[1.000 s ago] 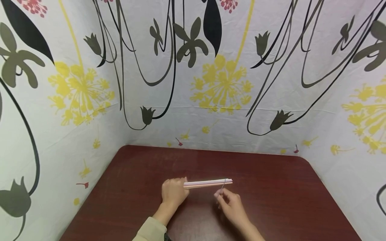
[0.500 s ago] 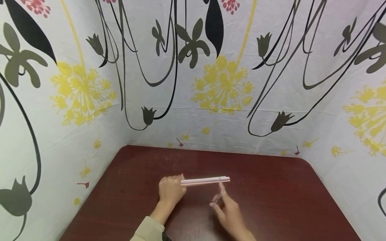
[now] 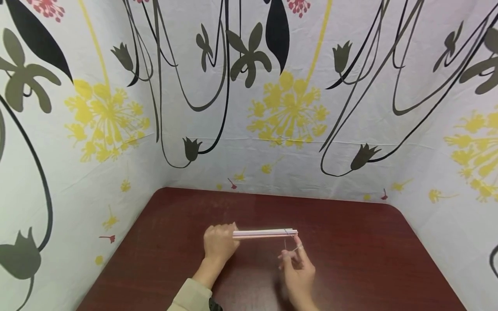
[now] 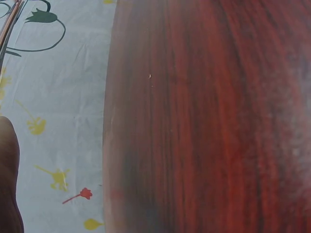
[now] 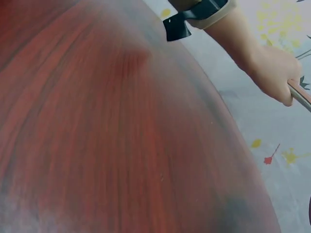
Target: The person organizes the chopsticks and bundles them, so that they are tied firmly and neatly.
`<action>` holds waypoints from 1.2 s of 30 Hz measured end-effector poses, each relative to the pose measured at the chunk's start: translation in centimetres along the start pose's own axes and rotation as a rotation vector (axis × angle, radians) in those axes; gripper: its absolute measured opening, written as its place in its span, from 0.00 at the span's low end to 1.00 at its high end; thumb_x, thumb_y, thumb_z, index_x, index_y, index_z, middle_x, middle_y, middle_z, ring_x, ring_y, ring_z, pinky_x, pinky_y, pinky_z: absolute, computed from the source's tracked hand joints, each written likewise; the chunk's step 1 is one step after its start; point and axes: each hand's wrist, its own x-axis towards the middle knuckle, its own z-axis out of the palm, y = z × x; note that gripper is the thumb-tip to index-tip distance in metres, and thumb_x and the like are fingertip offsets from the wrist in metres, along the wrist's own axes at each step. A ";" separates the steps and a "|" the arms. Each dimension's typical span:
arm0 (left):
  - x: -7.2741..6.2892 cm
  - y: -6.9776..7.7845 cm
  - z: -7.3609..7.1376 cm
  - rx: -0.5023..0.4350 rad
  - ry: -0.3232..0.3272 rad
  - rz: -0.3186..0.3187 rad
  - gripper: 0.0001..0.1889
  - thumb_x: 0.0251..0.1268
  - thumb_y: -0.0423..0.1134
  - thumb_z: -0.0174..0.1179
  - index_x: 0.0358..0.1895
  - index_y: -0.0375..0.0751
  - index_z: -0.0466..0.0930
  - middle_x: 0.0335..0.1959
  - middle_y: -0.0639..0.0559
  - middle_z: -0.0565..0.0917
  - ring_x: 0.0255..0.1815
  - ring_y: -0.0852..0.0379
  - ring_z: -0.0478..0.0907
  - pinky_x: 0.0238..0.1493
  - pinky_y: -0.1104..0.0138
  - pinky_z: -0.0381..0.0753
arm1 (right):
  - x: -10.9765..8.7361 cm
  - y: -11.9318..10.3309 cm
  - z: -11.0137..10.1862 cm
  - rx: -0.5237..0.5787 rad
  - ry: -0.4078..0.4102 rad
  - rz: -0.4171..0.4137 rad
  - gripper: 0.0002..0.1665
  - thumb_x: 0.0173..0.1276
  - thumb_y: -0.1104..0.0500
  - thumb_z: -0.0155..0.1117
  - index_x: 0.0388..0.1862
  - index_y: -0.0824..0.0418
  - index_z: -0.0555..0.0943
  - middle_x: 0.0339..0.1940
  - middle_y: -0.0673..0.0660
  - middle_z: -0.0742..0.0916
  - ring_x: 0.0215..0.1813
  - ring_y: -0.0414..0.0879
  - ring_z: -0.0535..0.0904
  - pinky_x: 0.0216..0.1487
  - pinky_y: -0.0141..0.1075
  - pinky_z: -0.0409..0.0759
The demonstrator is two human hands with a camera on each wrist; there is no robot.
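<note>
My left hand (image 3: 220, 242) grips one end of a bundle of thin pink and white straw-like sticks (image 3: 260, 233), held nearly level above the table. A thin rubber band (image 3: 285, 244) crosses the bundle near its right end and stretches down to my right hand (image 3: 298, 272). The right index finger points up to the bundle's tip with the band hooked over it, while the thumb and other fingers draw together below. In the right wrist view the left hand (image 5: 276, 73) holds the sticks (image 5: 299, 95); the left wrist view catches only a sliver of the sticks (image 4: 8, 29).
The dark red wooden table (image 3: 194, 207) has rounded far corners. White cloth (image 3: 241, 116) with flower prints hangs along its back and both sides. A dark band (image 5: 192, 17) sits at the left wrist by a pale sleeve (image 3: 191, 296).
My right index finger has straightened up to the bundle's tip and now has the band hooked over it. The bundle and left hand have shifted slightly left.
</note>
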 end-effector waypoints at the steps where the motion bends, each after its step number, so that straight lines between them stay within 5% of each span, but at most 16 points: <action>1: 0.0 0.0 0.0 -0.002 0.000 -0.001 0.20 0.56 0.39 0.55 0.08 0.48 0.61 0.05 0.56 0.62 0.05 0.56 0.56 0.11 0.66 0.55 | -0.1 -0.1 0.0 -0.003 0.006 0.000 0.35 0.64 0.80 0.62 0.71 0.73 0.69 0.24 0.55 0.87 0.18 0.40 0.77 0.25 0.28 0.78; 5: -0.1 0.1 0.1 -0.005 0.004 -0.003 0.19 0.55 0.39 0.55 0.08 0.48 0.62 0.05 0.56 0.63 0.06 0.56 0.57 0.12 0.66 0.55 | -0.4 -0.7 0.1 -0.020 0.040 0.101 0.35 0.67 0.77 0.62 0.73 0.72 0.67 0.25 0.56 0.88 0.19 0.40 0.78 0.25 0.29 0.79; 8: -0.1 0.1 0.1 -0.002 0.004 -0.003 0.19 0.55 0.39 0.55 0.08 0.48 0.63 0.05 0.56 0.63 0.06 0.56 0.58 0.12 0.66 0.56 | -0.4 -0.9 0.2 -0.035 0.045 0.263 0.34 0.71 0.71 0.61 0.74 0.70 0.66 0.26 0.56 0.89 0.19 0.41 0.79 0.27 0.29 0.80; 14: 0.0 0.5 -0.3 -0.021 0.005 -0.029 0.19 0.55 0.39 0.54 0.08 0.47 0.63 0.05 0.55 0.64 0.06 0.55 0.59 0.12 0.65 0.57 | 0.2 -0.2 -0.1 0.073 -0.113 0.457 0.31 0.73 0.66 0.62 0.71 0.76 0.68 0.28 0.55 0.89 0.18 0.41 0.77 0.35 0.31 0.82; 29: 0.4 0.2 -0.8 -0.042 0.053 0.022 0.18 0.54 0.39 0.53 0.08 0.47 0.64 0.05 0.56 0.64 0.06 0.56 0.58 0.12 0.66 0.55 | 1.6 1.5 -2.7 0.252 -0.438 0.314 0.22 0.72 0.76 0.55 0.61 0.87 0.67 0.30 0.51 0.90 0.24 0.41 0.82 0.31 0.36 0.83; 36: 0.3 0.0 -1.0 -0.054 0.095 0.020 0.18 0.55 0.39 0.52 0.08 0.47 0.65 0.05 0.56 0.65 0.06 0.56 0.59 0.13 0.66 0.55 | 2.1 2.1 -3.8 0.500 -0.540 0.297 0.21 0.81 0.68 0.45 0.62 0.56 0.80 0.35 0.49 0.90 0.31 0.38 0.84 0.36 0.32 0.83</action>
